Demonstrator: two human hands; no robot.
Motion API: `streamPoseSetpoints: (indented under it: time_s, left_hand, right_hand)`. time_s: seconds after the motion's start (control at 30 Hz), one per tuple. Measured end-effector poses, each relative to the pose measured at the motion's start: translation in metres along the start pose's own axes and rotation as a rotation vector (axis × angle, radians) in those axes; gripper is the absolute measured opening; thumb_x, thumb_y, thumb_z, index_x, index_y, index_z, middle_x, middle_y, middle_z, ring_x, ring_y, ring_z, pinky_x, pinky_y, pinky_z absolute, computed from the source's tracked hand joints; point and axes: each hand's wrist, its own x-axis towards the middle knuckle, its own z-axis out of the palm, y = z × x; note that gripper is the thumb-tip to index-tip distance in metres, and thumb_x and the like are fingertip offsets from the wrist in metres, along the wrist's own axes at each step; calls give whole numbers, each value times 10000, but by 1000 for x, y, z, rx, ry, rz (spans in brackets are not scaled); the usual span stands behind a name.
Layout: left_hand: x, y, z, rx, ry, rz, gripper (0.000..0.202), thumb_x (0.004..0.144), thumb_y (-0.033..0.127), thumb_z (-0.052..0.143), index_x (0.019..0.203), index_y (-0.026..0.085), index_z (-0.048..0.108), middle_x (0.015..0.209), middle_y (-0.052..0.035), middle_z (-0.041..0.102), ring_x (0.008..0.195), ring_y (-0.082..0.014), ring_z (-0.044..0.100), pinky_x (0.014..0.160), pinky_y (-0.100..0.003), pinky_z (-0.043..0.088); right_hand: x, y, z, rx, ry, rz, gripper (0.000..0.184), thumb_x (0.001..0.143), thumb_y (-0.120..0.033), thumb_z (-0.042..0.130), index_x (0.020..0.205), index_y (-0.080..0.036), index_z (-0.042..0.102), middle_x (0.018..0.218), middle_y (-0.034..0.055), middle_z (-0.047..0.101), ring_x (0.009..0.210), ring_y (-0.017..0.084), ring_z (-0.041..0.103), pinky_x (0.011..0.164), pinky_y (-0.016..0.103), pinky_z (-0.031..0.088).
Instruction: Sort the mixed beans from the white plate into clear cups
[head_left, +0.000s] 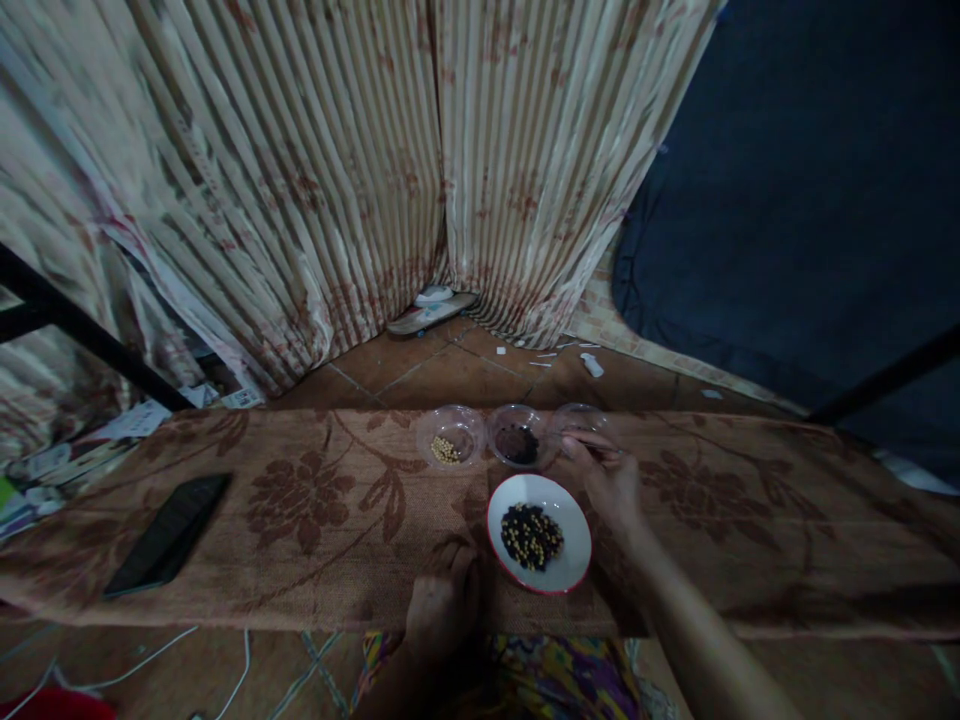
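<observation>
A white bowl (574,535) with a red rim holds a mix of small black and yellow beans (532,537). Behind it three clear plastic cups stand in a row. The left cup (469,420) contains yellow beans (445,450), and the middle cup (506,415) contains black beans (527,445). My right hand (609,480) is at the right cup (577,412), partly covering it, its fingers pinched together; whatever lies between them is too small to make out. My left hand (444,600) rests curled on the cloth, left of the bowl.
A dark phone (169,535) lies on the left of the narrow table, which has a brown flowered cloth (322,510). Curtains (360,200) hang beyond. Scraps (591,364) and a slipper-like object (431,315) lie on the tiled floor. Black bars (97,340) rise at the left.
</observation>
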Motion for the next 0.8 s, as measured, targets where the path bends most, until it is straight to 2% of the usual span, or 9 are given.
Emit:
streamPoseSetpoints:
  time_s: [0.1, 0.2, 0.33, 0.47, 0.63, 0.8]
  left_hand:
    - [0, 1, -1, 2, -13, 0, 178, 936, 181, 387, 898, 221, 556, 851, -36, 624, 806, -151, 613, 695, -257, 516]
    - [1, 2, -3, 17, -28, -11, 176, 943, 198, 392, 876, 221, 553, 826, -26, 616, 802, -153, 606, 671, -250, 499]
    - [3, 3, -4, 16, -40, -5, 182, 946, 203, 395, 844, 219, 545, 793, -18, 605, 778, -149, 597, 676, -252, 487]
    - [3, 1, -3, 16, -37, -2, 181, 945, 197, 395, 848, 216, 548, 805, -23, 614, 783, -150, 601, 672, -251, 484]
    - [1, -1, -1, 17, -67, -19, 178, 947, 196, 393, 916, 223, 566, 849, -29, 631, 780, -152, 608, 675, -264, 493]
    - [1, -2, 0, 15, -50, -16, 183, 949, 194, 387, 919, 221, 565, 835, -31, 633, 753, -148, 613, 650, -258, 498]
  right_hand:
    - [-9, 1, -3, 1, 39, -2, 266, 802, -419, 652, 849, -172, 738, 917, 93, 750, 916, 245, 683, 877, 415, 527]
    - [-27, 0, -18, -43, 19, 72, 273, 802, -425, 655, 840, -170, 743, 904, 95, 752, 892, 247, 689, 842, 394, 541]
    - [-53, 8, -44, -112, -93, 207, 299, 779, -456, 676, 825, -169, 747, 883, 94, 757, 834, 254, 702, 751, 360, 562]
    - [-74, 21, -61, -168, -221, 231, 325, 799, -493, 653, 845, -184, 744, 919, 97, 753, 872, 260, 697, 781, 363, 555]
    - [-87, 20, -61, -211, -289, 189, 310, 852, -478, 596, 868, -202, 734, 957, 97, 734, 929, 265, 680, 806, 378, 549]
    - [-91, 10, -54, -247, -323, 198, 269, 867, -461, 577, 895, -245, 735, 960, 60, 738, 914, 237, 687, 774, 333, 558]
